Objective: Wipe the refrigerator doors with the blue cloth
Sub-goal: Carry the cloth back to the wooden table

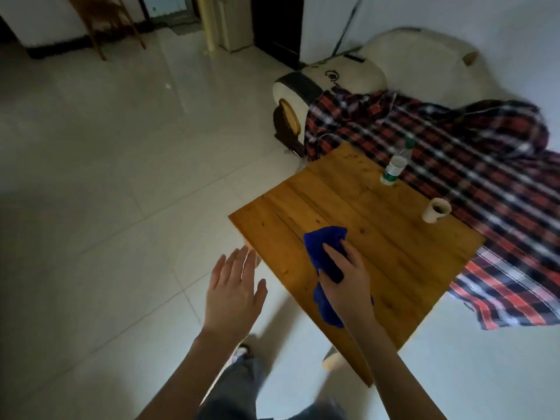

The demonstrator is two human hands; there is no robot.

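Observation:
The blue cloth [321, 253] is bunched over the near part of a wooden table [378, 237]. My right hand [345, 278] grips the cloth, fingers curled over its middle, and part of the cloth hangs below my palm. My left hand [235, 294] hovers over the tiled floor left of the table, fingers straight and spread, holding nothing. No refrigerator door is plainly in view.
On the table's far side stand a plastic water bottle [395, 166] and a paper cup [436, 210]. A plaid cloth [472, 165] drapes over a pale sofa [418, 60] behind it. A wooden chair [109, 22] stands at the back left, across pale floor tiles.

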